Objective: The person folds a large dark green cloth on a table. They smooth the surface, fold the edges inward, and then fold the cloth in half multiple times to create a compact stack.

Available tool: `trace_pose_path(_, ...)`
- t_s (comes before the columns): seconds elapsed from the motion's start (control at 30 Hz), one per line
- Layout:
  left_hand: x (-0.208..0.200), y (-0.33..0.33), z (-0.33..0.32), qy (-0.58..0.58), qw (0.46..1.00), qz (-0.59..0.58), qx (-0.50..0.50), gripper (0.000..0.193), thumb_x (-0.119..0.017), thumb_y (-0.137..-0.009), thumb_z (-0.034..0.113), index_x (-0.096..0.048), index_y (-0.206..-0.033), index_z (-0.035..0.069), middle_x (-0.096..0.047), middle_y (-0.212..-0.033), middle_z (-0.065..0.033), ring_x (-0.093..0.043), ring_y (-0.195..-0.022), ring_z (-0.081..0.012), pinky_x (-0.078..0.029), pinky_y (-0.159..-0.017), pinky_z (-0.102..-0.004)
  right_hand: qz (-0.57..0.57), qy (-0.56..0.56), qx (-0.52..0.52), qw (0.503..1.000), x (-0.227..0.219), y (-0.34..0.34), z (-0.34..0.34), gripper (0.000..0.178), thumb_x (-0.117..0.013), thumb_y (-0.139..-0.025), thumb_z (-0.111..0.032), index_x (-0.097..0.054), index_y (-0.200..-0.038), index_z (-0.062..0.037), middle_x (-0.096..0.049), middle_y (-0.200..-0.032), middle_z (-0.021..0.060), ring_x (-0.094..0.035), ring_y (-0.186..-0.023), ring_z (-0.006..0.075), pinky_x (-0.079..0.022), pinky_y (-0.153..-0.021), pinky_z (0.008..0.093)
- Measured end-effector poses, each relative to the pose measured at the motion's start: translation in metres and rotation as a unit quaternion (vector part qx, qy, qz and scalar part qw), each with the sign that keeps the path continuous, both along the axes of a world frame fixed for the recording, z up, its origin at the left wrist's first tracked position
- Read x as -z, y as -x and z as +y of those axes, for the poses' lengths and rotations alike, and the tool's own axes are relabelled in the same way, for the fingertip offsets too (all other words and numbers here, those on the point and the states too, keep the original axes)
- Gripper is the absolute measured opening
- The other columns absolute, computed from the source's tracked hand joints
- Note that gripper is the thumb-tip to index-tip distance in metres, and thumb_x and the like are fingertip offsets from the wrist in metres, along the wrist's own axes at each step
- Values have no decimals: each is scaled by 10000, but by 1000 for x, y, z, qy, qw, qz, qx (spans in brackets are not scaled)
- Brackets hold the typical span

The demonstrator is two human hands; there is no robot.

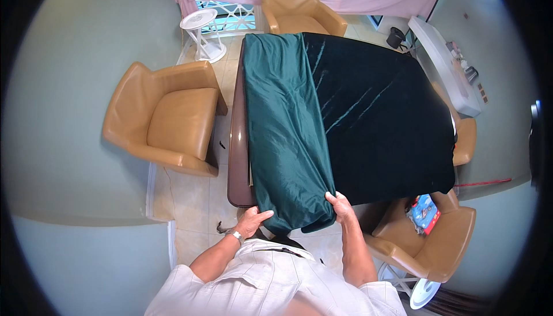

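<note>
A dark cloth (391, 126) lies over most of a brown table (238, 160). Its left part is folded back as a long band, showing a shiny green side (285, 126). At the near edge my left hand (252, 221) pinches the band's left corner between thumb and fingers. My right hand (341, 206) grips the band's right side at the fold, thumb on top. Between my hands the green fabric hangs a little over the table's near edge. Along the left, a strip of the tabletop shows bare.
Tan armchairs stand around the table: one at left (173, 114), one at the far end (296, 10), another near right (426, 241) with a blue and red package (425, 214) on it. A white side table (201, 22) is at the far left, a white wall shelf (446, 65) at right.
</note>
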State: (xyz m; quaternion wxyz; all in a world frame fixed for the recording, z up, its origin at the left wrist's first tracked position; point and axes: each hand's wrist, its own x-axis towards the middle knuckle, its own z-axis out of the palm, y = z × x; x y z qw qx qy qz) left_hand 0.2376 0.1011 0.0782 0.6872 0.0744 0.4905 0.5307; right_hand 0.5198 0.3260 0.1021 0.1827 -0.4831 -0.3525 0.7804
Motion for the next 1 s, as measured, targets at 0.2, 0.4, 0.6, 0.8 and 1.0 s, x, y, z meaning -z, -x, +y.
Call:
trace_pose_path(0.2,7,-12,-1,17,1000,12,-22,423,-772,-1009,299,-665,-1289,1,-723,-1196,-34,-677,-1045,-136,-540,-962,-305,-42,-16,-17,999,-5,1,-2,585,-850,-899,-404,-655,-1298,-22,-731,-1148,92,-694,-1013,204,-569,-933,396)
trace_pose_path(0.4,38,3,-29,-52,989,112,-81,332,-665,-1074,229,-665,-1305,-10,-728,-1260,-66,-685,-1113,-163,-548,-1012,-350,-42,-40,-13,998,-14,-3,-20,516,-855,-903,-381,-690,-1230,-18,-740,-1066,53,-688,-923,160,-568,-858,351)
trace_pose_path(0.6,18,45,-59,75,964,254,9,304,-690,-1045,362,-664,-1033,60,-652,-931,0,-593,-818,-91,-517,-717,-309,-125,-88,-62,986,-1,15,-48,286,-767,-976,-270,-727,-1115,-24,-735,-959,37,-657,-833,135,-542,-758,323)
trace_pose_path(0.8,14,43,-60,67,932,355,29,464,-678,-1023,464,-665,-973,4,-636,-836,-35,-584,-759,-152,-528,-704,-364,-132,-106,-80,982,7,6,-59,352,-766,-977,-289,-718,-1172,0,-725,-1016,50,-653,-920,153,-538,-880,337)
trace_pose_path(1.0,60,48,-66,107,924,365,24,479,-705,-1007,453,-647,-927,-15,-643,-843,-77,-561,-757,-159,-506,-689,-385,-110,-52,-108,987,6,1,-70,261,-690,-1044,-240,-699,-1207,-36,-705,-1052,28,-637,-954,151,-536,-919,344)
